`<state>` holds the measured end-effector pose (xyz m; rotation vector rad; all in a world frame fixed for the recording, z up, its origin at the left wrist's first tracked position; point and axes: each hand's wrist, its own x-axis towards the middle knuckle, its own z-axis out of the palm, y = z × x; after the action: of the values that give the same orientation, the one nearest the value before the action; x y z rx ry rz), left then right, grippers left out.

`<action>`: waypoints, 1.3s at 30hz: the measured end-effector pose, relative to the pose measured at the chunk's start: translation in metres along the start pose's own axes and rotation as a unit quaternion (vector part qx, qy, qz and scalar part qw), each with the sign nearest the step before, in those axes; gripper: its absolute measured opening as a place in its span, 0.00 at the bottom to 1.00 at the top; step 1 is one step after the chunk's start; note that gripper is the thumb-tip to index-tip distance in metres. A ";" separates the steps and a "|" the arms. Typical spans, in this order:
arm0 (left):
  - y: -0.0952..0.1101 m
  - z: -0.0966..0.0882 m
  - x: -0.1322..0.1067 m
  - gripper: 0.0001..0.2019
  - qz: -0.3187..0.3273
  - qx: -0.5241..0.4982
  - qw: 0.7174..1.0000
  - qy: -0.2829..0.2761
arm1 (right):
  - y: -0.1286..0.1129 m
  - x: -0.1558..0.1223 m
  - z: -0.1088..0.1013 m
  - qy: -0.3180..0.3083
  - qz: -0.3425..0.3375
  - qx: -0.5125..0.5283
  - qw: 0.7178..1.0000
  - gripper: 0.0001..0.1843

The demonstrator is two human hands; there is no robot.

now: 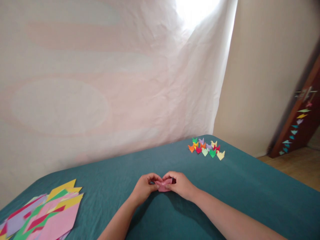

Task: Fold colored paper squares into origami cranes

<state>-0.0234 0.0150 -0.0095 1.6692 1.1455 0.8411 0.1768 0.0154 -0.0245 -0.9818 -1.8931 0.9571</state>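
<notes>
A small piece of folded pink paper [163, 187] is held between both hands just above the middle of the table. My left hand [146, 187] pinches its left side between thumb and fingers. On the other side, my right hand [180, 184] grips the paper's right part in the same way. The upper edge of the paper dips in the centre, and its ends are partly hidden by my fingers.
Coloured paper sheets [60, 220] lie in a loose pile at the left of the green-covered table [112, 193]. Several folded paper birds [205, 152] stand grouped at the far right corner. A pale cloth [137, 83] hangs behind; a brown door [295, 133] bears a string of paper shapes.
</notes>
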 end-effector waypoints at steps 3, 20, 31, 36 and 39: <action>-0.003 0.000 0.001 0.13 0.004 -0.005 1.000 0.004 | 0.003 0.000 0.000 0.001 -0.006 -0.005 1.000 0.11; -0.001 0.000 0.000 0.10 0.019 0.084 0.996 0.010 | 0.001 0.000 -0.005 0.006 -0.055 -0.084 0.995 0.15; 0.005 0.001 -0.001 0.11 0.036 0.126 0.991 0.027 | -0.002 0.000 -0.008 0.005 -0.055 -0.062 0.997 0.14; 0.005 0.001 -0.002 0.12 0.030 0.113 0.993 0.022 | 0.003 0.000 -0.008 0.018 -0.055 -0.075 0.996 0.12; 0.005 0.001 -0.002 0.11 0.027 0.112 0.993 0.018 | 0.005 0.000 -0.008 0.022 -0.059 -0.084 0.995 0.11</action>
<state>-0.0218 0.0125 -0.0054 1.8829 1.2622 0.8021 0.1848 0.0198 -0.0250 -0.9680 -1.9941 0.7120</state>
